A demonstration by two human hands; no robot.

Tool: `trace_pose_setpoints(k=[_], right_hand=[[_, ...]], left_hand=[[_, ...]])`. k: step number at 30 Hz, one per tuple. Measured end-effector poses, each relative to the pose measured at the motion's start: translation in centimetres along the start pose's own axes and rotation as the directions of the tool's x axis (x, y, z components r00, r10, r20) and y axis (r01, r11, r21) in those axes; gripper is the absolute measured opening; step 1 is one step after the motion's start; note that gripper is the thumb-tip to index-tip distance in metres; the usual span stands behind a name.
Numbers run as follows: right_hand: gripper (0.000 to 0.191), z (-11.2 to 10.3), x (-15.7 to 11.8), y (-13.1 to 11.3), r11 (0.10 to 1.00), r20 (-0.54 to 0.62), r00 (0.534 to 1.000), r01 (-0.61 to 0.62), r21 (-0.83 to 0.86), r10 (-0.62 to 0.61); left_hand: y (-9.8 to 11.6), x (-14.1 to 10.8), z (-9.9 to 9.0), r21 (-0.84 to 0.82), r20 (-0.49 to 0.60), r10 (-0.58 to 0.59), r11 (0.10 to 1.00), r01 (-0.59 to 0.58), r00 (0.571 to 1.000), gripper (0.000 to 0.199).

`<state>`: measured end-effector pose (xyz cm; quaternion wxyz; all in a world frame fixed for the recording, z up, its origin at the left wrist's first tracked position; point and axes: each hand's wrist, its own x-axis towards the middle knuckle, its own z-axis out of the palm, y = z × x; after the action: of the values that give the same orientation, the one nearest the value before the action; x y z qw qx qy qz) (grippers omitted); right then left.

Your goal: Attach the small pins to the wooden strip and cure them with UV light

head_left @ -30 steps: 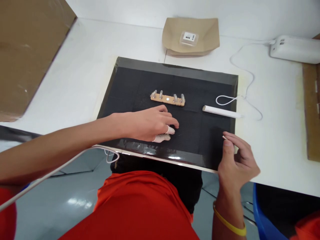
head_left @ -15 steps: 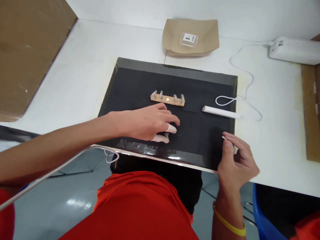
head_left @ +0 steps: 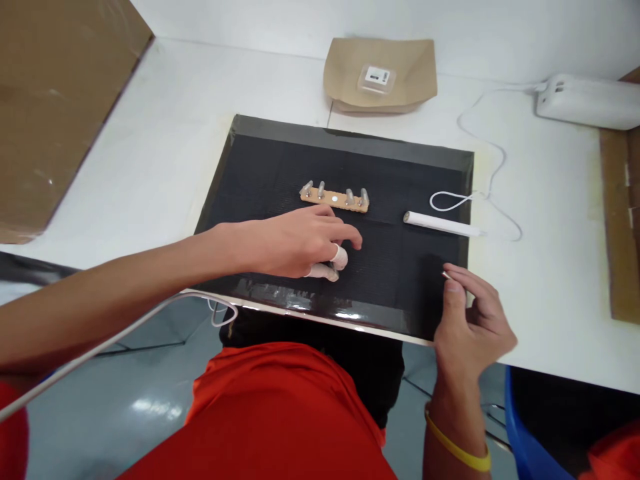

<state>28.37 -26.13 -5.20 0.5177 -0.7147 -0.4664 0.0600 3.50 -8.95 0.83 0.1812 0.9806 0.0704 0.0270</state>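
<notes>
The mat (head_left: 280, 167) looks like matt black cloth or foam with a fine rough weave; its border is glossy black tape (head_left: 300, 301) that catches the light. The strip (head_left: 334, 197) on it looks like pale wood or board, with small shiny metal studs standing in it. The pen-like stick (head_left: 443, 225) is smooth white plastic, and so is its thin cable (head_left: 493, 175). The left hand (head_left: 295, 241) wears pale rubbery finger covers (head_left: 340, 257). The right hand (head_left: 473, 320) pinches a tiny metallic piece (head_left: 445, 274). The counter (head_left: 165, 140) is smooth, matt white. The tray (head_left: 380, 73) is dull brown paper. The box (head_left: 50, 100) is brown cardboard.
</notes>
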Motion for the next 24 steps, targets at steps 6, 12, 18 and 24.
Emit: trace_pose_setpoints(k=[6, 12, 18, 24], right_hand=[[0.013, 0.02, -0.05, 0.0, 1.0, -0.012, 1.0, 0.008, 0.015, -0.007], [0.012, 0.05, -0.06, -0.01, 1.0, -0.009, 1.0, -0.001, 0.029, 0.001], [0.011, 0.05, -0.05, -0.04, 0.999, -0.008, 1.0, -0.005, 0.033, 0.005], [0.017, -0.02, 0.0, -0.13, 1.0, 0.007, 1.0, -0.024, 0.004, 0.023]], left_hand=[[-0.05, 0.02, -0.13, -0.003, 0.014, 0.015, 1.0, -0.015, 1.0, 0.015], [0.15, -0.06, -0.57, -0.009, 0.069, 0.015, 1.0, -0.014, 0.998, 0.019], [0.5, -0.13, -0.53, -0.009, 0.042, -0.004, 1.0, 0.005, 0.999, 0.019], [0.63, -0.18, -0.55, -0.04, 0.047, -0.023, 0.999, 0.025, 0.999, 0.016]])
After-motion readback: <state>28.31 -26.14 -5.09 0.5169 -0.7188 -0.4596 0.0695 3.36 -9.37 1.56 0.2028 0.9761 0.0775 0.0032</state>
